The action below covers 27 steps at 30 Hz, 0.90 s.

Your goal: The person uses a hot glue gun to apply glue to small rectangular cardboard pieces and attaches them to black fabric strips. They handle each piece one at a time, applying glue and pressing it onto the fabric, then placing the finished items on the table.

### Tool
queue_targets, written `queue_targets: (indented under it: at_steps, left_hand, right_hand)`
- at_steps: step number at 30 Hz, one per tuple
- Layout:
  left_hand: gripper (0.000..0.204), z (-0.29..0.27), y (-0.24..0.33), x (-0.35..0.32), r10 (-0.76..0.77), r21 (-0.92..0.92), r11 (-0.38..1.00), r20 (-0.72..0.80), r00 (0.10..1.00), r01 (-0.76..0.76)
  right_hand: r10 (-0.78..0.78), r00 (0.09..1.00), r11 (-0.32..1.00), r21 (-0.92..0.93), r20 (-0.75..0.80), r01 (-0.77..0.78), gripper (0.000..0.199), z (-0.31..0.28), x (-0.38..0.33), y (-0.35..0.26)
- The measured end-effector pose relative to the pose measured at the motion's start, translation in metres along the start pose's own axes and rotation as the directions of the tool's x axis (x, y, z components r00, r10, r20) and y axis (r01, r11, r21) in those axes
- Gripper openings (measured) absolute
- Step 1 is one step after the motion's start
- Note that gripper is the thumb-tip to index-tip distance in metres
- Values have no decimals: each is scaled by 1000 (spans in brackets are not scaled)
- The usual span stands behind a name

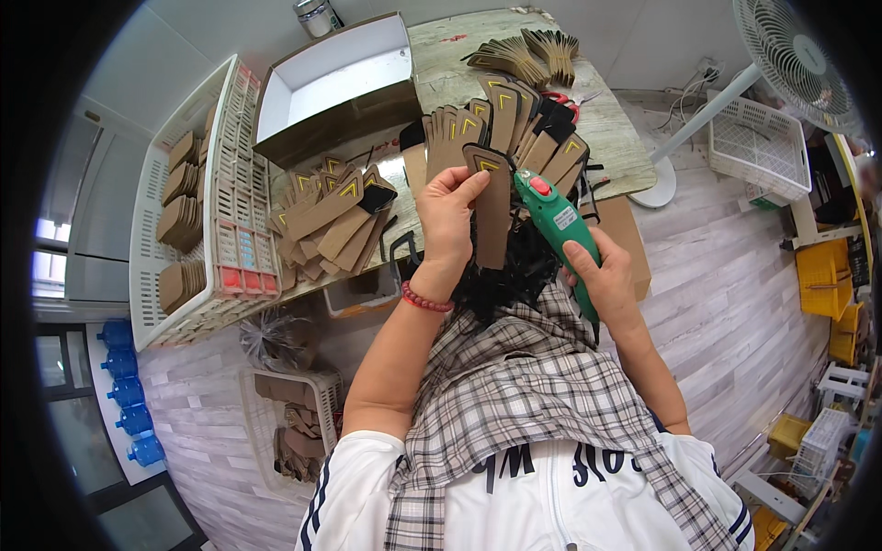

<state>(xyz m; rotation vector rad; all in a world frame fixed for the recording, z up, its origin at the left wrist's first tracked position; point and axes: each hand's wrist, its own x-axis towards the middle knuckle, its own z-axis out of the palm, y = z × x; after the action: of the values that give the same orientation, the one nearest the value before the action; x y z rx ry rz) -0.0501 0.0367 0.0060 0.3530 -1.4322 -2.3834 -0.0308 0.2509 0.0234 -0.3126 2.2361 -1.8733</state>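
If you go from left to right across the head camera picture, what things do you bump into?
Blue water bottles → white plastic basket → open cardboard box → left hand holding a brown card tag → green tagging gun in the right hand → white fan → yellow crates.

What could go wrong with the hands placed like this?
1. The left hand pinches the card tag right beside the tip of the green tool; a slip might catch a finger.
2. The right hand grips the tool low, perhaps loosening aim.
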Motion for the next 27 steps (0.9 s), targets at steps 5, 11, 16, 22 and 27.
queue_targets:
  at_steps: [5, 11, 16, 22, 27]
  left_hand:
    - [11, -3, 10, 3, 50, 45, 998, 15, 999, -50]
    - [12, -11, 13, 10, 96, 174, 979, 73, 993, -108]
    - [12, -16, 14, 13, 81, 266, 957, 131, 988, -114]
    - [11, -15, 21, 8, -8, 348, 935, 216, 976, -69]
    - [11, -23, 20, 12, -13, 432, 893, 302, 953, -125]
  right_hand:
    - [8, 999, 999, 35, 32, -9, 30, 0, -2, 1]
    - [-6, 999, 1000, 29, 48, 5, 30, 0, -2, -2]
    - [-25, 998, 999, 44, 55, 22, 30, -1, -1, 0]
    - [-24, 998, 998, 67, 52, 20, 31, -1, 0, -2]
    - [-19, 998, 999, 45, 61, 16, 32, -4, 0, -5]
